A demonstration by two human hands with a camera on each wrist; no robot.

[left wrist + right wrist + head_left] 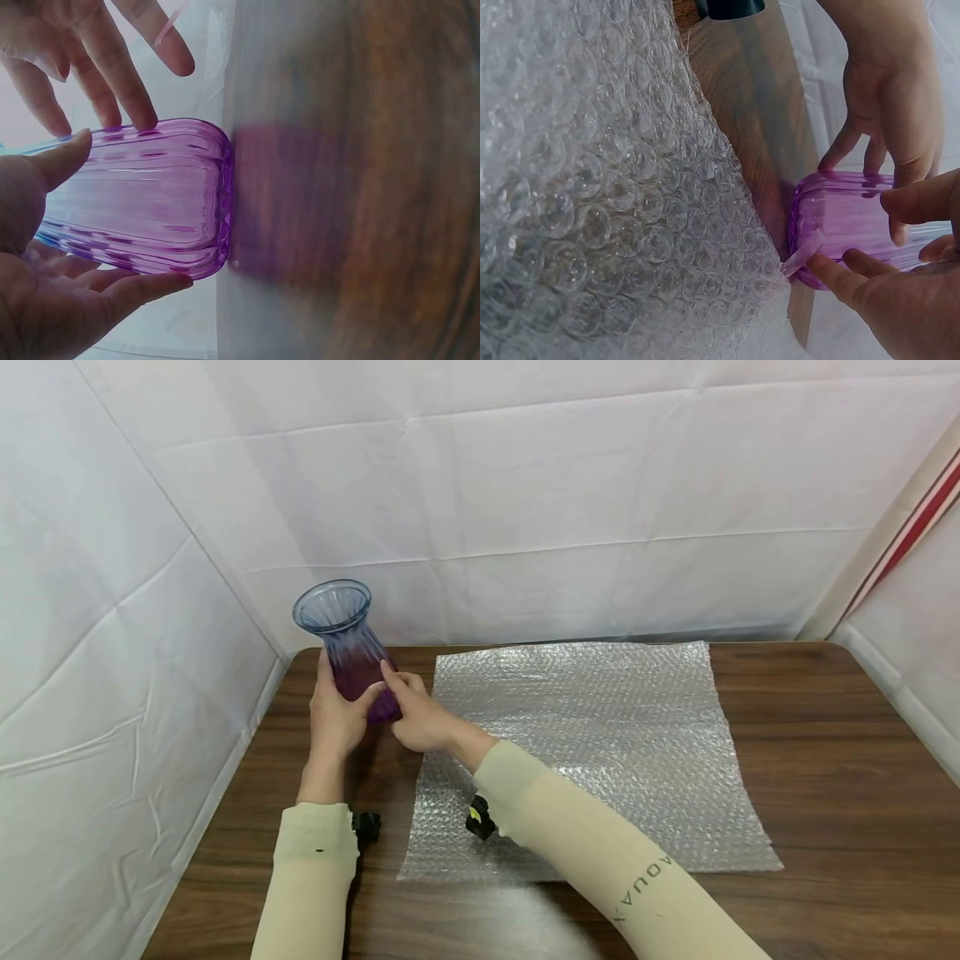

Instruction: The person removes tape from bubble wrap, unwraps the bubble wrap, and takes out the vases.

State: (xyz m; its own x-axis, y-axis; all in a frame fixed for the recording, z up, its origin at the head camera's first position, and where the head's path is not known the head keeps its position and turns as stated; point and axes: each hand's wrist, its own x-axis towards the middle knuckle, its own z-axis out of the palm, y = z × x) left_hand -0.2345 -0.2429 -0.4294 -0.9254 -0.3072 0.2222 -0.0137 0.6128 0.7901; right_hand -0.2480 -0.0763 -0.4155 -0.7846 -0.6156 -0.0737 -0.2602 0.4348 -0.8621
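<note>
A ribbed glass vase, blue at its flared rim and purple toward the base, is at the table's back left. My left hand grips it from the left, thumb across the near side and fingers around the other. From the right, my right hand touches the vase with fairly straight fingertips. In the left wrist view its index finger stands off the glass. A small clear strip like tape sticks out at that fingertip. Whether the base touches the table, I cannot tell.
A large sheet of bubble wrap lies flat on the brown wooden table, right of the vase. White sheeting hangs behind the table and along its sides. Each wrist carries a small black camera.
</note>
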